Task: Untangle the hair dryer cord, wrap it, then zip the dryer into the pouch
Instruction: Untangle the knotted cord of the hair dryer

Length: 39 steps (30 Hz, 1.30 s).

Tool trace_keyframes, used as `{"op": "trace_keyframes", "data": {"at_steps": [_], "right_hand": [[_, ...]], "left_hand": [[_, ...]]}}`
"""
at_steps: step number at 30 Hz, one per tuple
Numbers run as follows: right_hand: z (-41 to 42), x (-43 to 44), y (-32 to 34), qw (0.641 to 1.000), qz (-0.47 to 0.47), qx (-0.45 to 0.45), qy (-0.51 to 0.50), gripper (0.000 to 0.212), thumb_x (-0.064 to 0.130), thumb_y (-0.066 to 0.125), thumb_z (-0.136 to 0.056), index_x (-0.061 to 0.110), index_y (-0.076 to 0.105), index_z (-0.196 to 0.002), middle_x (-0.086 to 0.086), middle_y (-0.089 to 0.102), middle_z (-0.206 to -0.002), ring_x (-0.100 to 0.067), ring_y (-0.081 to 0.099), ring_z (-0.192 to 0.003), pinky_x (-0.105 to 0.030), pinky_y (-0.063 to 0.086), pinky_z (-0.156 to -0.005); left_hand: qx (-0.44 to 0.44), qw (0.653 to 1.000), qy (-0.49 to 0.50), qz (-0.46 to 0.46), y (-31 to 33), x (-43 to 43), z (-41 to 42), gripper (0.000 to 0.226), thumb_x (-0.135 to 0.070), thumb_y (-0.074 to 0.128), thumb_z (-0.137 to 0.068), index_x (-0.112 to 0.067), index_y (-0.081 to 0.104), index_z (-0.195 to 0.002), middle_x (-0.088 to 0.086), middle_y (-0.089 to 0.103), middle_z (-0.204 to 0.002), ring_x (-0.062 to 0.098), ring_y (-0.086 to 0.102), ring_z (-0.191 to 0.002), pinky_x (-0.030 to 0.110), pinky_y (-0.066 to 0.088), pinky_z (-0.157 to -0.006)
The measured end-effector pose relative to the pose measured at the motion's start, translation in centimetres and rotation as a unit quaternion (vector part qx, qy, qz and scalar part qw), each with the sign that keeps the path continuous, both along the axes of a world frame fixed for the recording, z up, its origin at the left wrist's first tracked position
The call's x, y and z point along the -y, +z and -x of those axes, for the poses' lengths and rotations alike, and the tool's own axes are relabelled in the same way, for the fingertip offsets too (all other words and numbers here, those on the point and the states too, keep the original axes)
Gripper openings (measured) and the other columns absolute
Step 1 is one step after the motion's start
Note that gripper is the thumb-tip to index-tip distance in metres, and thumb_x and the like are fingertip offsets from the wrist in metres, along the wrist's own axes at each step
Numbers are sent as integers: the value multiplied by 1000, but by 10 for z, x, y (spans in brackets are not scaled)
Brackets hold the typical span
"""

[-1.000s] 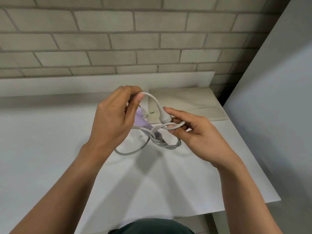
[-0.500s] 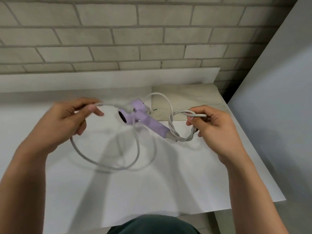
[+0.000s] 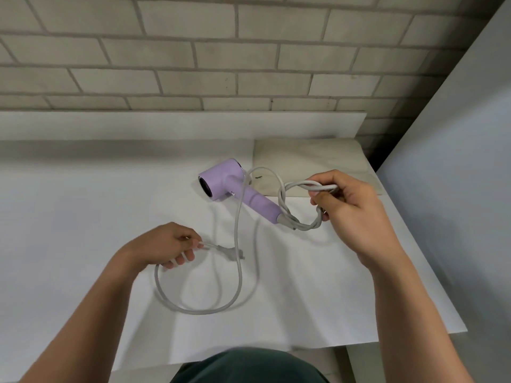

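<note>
A lilac hair dryer (image 3: 233, 181) lies on the white table (image 3: 83, 217), nozzle to the left, handle pointing right and toward me. Its grey cord (image 3: 237, 258) leaves the handle end, twists in a knot of loops by my right hand (image 3: 351, 211), then runs in one wide loop down the table to the plug (image 3: 231, 251). My right hand grips the bunched loops just right of the handle. My left hand (image 3: 168, 246) pinches the cord just behind the plug, low over the table. A flat beige pouch (image 3: 312, 158) lies behind the dryer at the back right.
A brick wall with a white ledge (image 3: 179, 124) runs along the back. A grey panel (image 3: 456, 161) stands to the right of the table. The table's right edge and front edge are close to my arms.
My left hand has moved down and toward me with the plug end, laying the cord out in a wide loop. My right hand keeps hold of the tangled loops by the handle.
</note>
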State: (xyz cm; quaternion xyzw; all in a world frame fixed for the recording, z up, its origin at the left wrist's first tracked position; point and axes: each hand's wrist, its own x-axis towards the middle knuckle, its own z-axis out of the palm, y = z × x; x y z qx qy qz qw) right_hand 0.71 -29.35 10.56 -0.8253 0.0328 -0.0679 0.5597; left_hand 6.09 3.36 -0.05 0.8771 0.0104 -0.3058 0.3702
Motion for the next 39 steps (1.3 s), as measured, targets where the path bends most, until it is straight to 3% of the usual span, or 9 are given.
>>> {"op": "trace_keyframes", "data": {"at_steps": [4,8,13,18,22,25,28,32,39], "right_hand": [[1,-2,-1,1000,4,9,8,27,10,63,-98,34,75,-91,14,68,-76,-10,57,-72,-39,52,-74],[3,-1,1,1000,20,13,12,24,13,63,-99,33,75,-97,19,67,-77,-7,55,-72,-41,54,-77],[3,-1,4,1000,5,14,28,27,12,63,-99,34,76,-93,6,70,-82,-24,58,-77,-48,54,-77],[4,-4,7,994,-107,15,24,29,8,62,-100,31,77,-92,2,70,-85,-15,64,-77,-32,59,-76],[6,-7,-1,983,-173,-8,56,26,7,63,-100,29,76,-92,-8,68,-95,-16,67,-77,-26,56,-73],[8,-12,-9,979,-190,-35,71,14,7,65,-99,19,73,-98,-14,68,-97,-16,69,-80,-29,57,-75],[11,-4,-12,993,-24,-45,107,23,13,73,-95,34,73,-105,5,72,-108,-10,70,-94,-33,61,-84],[19,4,9,968,134,18,209,75,17,78,-91,49,43,-148,34,42,-146,2,50,-133,-16,52,-99],[4,-8,9,932,236,26,274,29,40,61,-102,40,67,-130,27,66,-130,8,47,-135,-24,41,-111]], "left_hand": [[97,982,-87,-136,-18,7,-1,27,-26,52,-105,-35,71,-121,-9,70,-120,17,64,-106,20,44,-79],[196,947,-112,-229,2,10,0,40,-22,51,-104,-29,57,-143,6,62,-135,28,58,-126,38,47,-100],[196,980,-11,33,68,42,15,17,-24,60,-101,-26,76,-98,-11,78,-87,8,72,-86,26,56,-77],[138,946,62,287,84,83,30,23,-20,55,-105,-20,73,-118,0,79,-105,18,73,-103,28,58,-85],[147,936,-20,318,90,95,31,33,-25,60,-103,-24,63,-136,-6,73,-124,17,68,-116,45,52,-104],[195,930,-29,310,94,102,38,26,-19,60,-102,-23,69,-126,-5,77,-105,15,71,-100,46,54,-95],[217,933,-47,283,97,99,41,26,-13,59,-103,-22,71,-124,-3,73,-85,14,72,-82,38,57,-85],[280,939,-140,142,107,85,41,26,-19,64,-100,-35,75,-119,-9,69,-74,7,63,-69,22,52,-72],[324,925,-186,71,128,64,36,26,-27,71,-95,-45,76,-114,-15,64,-82,5,58,-76,15,41,-68]]}}
